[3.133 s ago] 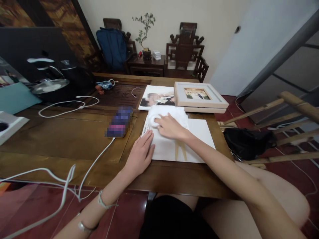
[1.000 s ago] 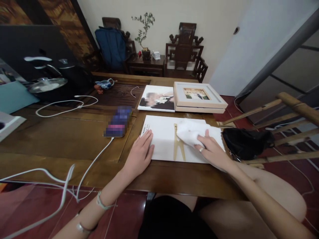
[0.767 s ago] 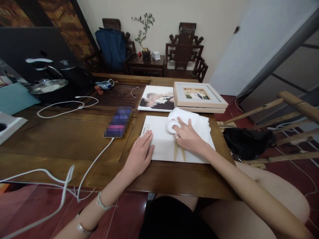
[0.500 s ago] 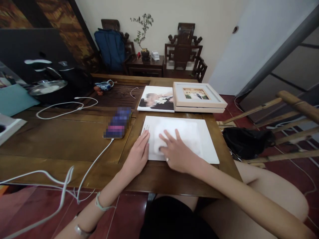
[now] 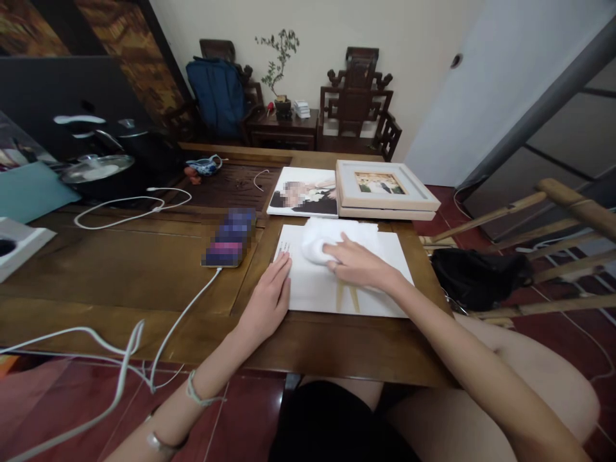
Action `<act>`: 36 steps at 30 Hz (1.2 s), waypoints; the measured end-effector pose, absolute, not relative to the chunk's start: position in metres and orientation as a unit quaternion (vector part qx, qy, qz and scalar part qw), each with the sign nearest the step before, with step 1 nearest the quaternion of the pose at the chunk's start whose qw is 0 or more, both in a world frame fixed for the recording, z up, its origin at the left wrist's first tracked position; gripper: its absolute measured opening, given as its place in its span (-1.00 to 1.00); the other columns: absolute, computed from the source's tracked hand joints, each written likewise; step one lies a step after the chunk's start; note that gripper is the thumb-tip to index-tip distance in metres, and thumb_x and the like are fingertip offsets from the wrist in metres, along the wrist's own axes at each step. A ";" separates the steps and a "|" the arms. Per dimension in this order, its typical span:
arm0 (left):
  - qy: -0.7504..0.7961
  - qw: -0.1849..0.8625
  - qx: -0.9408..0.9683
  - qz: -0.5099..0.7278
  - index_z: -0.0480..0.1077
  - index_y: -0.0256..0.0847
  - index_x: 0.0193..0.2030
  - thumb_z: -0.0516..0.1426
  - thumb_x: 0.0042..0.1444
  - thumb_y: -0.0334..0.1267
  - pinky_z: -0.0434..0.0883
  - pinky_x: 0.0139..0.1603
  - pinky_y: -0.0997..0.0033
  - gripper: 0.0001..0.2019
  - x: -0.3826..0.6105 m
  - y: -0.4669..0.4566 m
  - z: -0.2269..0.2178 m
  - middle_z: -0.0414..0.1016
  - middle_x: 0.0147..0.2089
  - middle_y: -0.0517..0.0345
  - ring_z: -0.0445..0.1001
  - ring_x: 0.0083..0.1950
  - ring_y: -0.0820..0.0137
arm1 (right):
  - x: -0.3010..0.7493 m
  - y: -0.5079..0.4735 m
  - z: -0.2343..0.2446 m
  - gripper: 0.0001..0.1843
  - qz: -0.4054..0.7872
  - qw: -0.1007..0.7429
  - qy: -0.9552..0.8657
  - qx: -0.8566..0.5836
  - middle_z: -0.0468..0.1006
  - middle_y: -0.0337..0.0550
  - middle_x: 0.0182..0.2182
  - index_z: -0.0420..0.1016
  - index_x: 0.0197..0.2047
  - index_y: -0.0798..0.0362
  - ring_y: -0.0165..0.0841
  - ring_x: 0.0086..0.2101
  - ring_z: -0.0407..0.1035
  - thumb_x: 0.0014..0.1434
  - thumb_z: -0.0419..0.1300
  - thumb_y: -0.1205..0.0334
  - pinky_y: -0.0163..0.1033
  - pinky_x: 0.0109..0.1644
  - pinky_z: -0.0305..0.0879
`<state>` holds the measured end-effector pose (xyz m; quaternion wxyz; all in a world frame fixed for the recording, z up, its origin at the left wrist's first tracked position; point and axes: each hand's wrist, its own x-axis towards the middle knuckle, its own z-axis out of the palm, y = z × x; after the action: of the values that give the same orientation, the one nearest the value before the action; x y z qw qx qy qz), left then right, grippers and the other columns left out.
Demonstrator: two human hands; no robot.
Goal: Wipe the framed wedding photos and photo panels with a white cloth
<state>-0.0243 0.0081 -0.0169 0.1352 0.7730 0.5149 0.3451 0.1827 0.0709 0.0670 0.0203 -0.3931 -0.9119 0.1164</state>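
A white flat board [image 5: 317,292] lies face down on the wooden table [image 5: 120,269], with a tan prop stand [image 5: 347,298] on its back. My left hand [image 5: 267,298] rests flat on the board's left edge, fingers stretched out. My right hand [image 5: 353,262] presses a bunched white cloth [image 5: 317,242] onto the far half of the board, fingers curled over it.
Behind the board lie a photo print [image 5: 303,192] and stacked framed pictures [image 5: 385,187]. A phone [image 5: 231,236] with a white cable [image 5: 183,314] sits to the left. A black bag [image 5: 476,273] and wooden poles [image 5: 572,205] are on the right. Pots stand far left.
My right hand has swept the cloth over the board: far left, then far right, then to the near edge, and now back up toward the far middle. My left hand has stayed put.
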 end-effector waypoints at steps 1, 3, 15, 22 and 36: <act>0.514 0.143 0.769 0.353 0.21 -0.30 0.24 -0.11 0.29 -0.28 0.11 0.35 -0.01 -0.59 -0.024 0.008 -0.016 0.19 0.32 -0.15 0.11 0.36 0.19 | 0.175 0.078 0.063 -0.72 0.096 0.029 -0.907 -0.408 0.52 0.08 -0.07 0.40 -0.12 0.13 -0.06 0.01 0.33 0.15 -0.04 0.43 0.26 0.17 0.01; 0.518 0.159 0.754 0.371 0.19 -0.25 0.26 -0.12 0.31 -0.26 0.11 0.35 0.00 -0.59 -0.025 0.007 -0.013 0.18 0.33 -0.11 0.12 0.36 0.22 | 0.157 0.084 0.053 -0.63 0.062 0.036 -0.900 -0.430 0.30 0.19 0.17 0.38 -0.01 0.17 0.05 0.15 0.15 0.12 -0.03 0.48 0.37 0.17 -0.12; 0.519 0.168 0.715 0.437 0.03 -0.19 0.35 -0.26 0.35 -0.18 -0.02 0.40 0.12 -0.53 -0.027 0.003 -0.006 0.05 0.40 0.03 -0.04 0.42 0.30 | 0.162 -0.008 0.072 -0.75 0.086 0.000 -0.968 -0.234 0.50 -0.01 -0.02 0.49 -0.22 0.01 -0.10 0.10 0.23 0.05 0.06 0.34 0.10 0.23 0.03; 0.516 0.155 0.762 0.359 0.07 -0.21 0.33 -0.16 0.33 -0.23 0.07 0.36 0.02 -0.55 -0.023 0.005 -0.014 0.08 0.38 -0.06 0.03 0.40 0.25 | 0.180 0.041 0.083 -0.76 0.103 0.012 -0.897 -0.429 0.55 -0.05 -0.35 0.45 -0.30 0.06 -0.17 -0.26 0.41 0.06 -0.02 0.41 -0.02 0.01 0.16; 0.505 0.101 0.795 0.320 0.20 -0.28 0.25 -0.08 0.27 -0.34 0.17 0.30 -0.07 -0.58 -0.023 0.007 -0.017 0.19 0.32 -0.16 0.13 0.35 0.14 | 0.152 0.107 0.082 -0.73 0.171 0.126 -0.865 -0.455 0.54 -0.13 -0.23 0.39 -0.30 0.11 -0.25 -0.18 0.39 0.09 -0.12 0.41 -0.32 -0.18 0.22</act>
<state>-0.0229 0.0068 -0.0172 0.1006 0.7948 0.5054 0.3205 0.1517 0.1069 0.0823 0.1259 -0.4548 -0.8649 0.1709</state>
